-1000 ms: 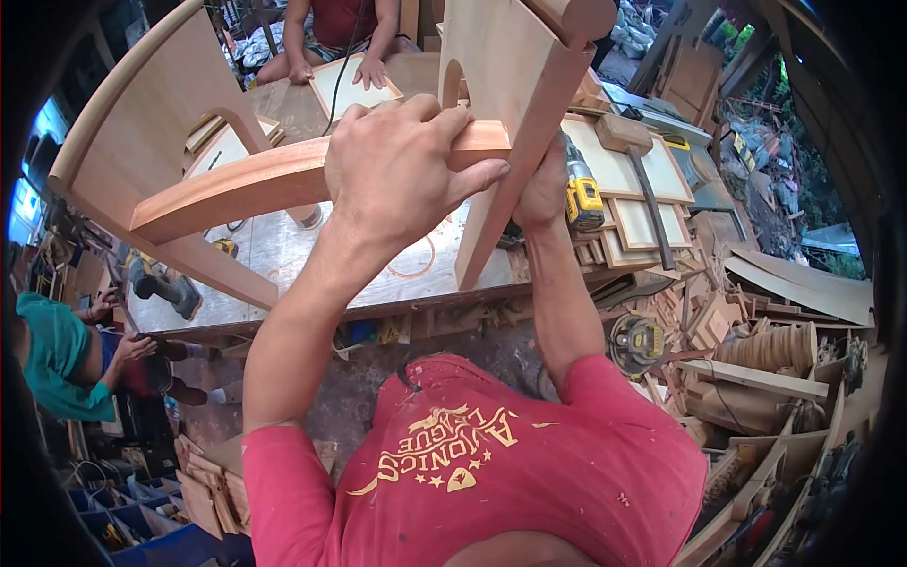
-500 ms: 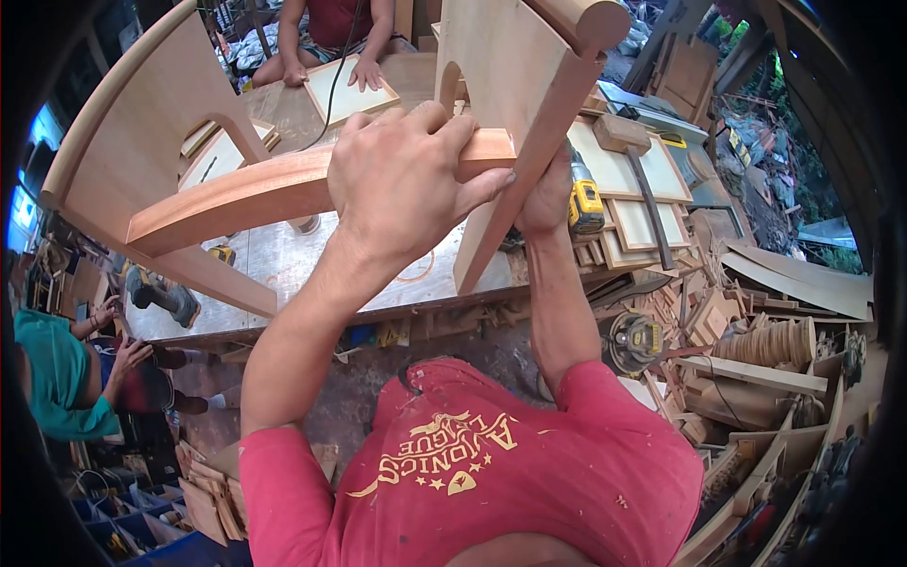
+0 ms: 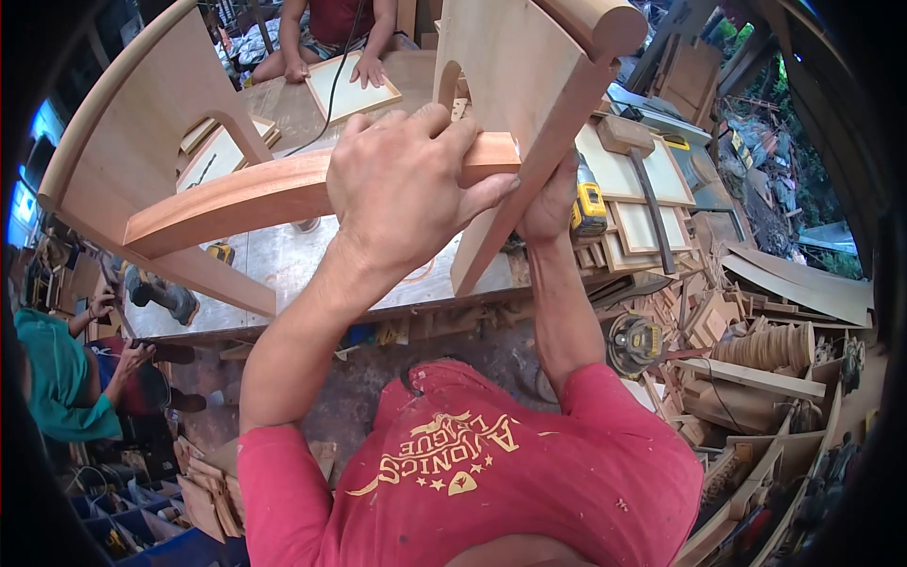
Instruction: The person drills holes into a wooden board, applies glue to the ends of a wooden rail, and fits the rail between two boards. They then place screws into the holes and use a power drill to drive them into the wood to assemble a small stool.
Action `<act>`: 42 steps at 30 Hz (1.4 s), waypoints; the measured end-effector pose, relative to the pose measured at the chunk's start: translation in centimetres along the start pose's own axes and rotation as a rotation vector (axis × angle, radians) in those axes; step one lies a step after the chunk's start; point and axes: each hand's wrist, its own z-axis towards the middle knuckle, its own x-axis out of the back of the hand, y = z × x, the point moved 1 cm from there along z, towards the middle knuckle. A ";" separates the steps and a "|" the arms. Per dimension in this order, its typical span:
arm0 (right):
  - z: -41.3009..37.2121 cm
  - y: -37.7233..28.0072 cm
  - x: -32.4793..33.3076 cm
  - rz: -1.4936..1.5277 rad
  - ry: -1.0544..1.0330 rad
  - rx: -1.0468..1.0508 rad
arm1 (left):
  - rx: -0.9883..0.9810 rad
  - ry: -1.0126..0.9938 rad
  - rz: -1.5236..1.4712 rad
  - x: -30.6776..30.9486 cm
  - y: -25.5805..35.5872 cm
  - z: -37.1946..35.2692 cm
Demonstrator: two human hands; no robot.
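A curved wooden rail (image 3: 231,203) spans between two upright wooden side panels, the left panel (image 3: 142,123) and the right panel (image 3: 505,94), each with an arched cutout and a rounded top bar. My left hand (image 3: 392,194) wraps over the rail near its right end, closed on it, with the thumb pointing at the right panel. The rail's right end sits right at that panel's front edge. Behind the right panel, my right hand (image 3: 551,203) is up against its outer side, fingers mostly hidden by the wood.
Underneath is a worktable (image 3: 359,288) with a dark drill (image 3: 165,295) at left and a yellow drill (image 3: 588,203) at right. A mallet (image 3: 638,175) lies across framed panels. Opposite, another person's hands (image 3: 368,69) rest on a framed board (image 3: 345,90). Someone in green (image 3: 61,378) sits at left. Offcuts (image 3: 709,317) crowd the right.
The right panel's top has tilted slightly to the right, and the rail's right end has shifted a little with it. My hands keep nearly the same hold.
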 end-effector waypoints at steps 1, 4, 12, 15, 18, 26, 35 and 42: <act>0.0 0.0 -0.1 -0.009 0.021 0.005 | 0.000 -0.007 0.009 0.0 0.1 0.1; 0.3 -0.4 -0.6 -0.022 0.029 0.021 | 0.002 0.008 -0.004 0.0 0.0 0.1; 0.1 0.0 0.6 -0.161 -0.016 0.005 | -0.004 0.000 -0.008 0.2 0.0 0.0; 0.1 -0.1 1.0 -0.263 -0.005 0.025 | 0.004 -0.028 -0.012 0.2 0.0 0.1; 0.2 0.6 1.9 -0.310 0.006 0.021 | 0.019 -0.047 -0.014 0.3 0.1 0.1; 0.2 0.5 1.8 -0.286 -0.022 0.012 | 0.026 -0.046 -0.010 0.2 0.0 0.1; 0.5 0.5 2.3 -0.166 -0.008 -0.097 | 0.025 -0.050 -0.026 0.2 0.0 0.2; 2.1 1.2 2.6 0.165 -0.201 -0.295 | 0.044 -0.065 -0.022 0.1 0.2 0.2</act>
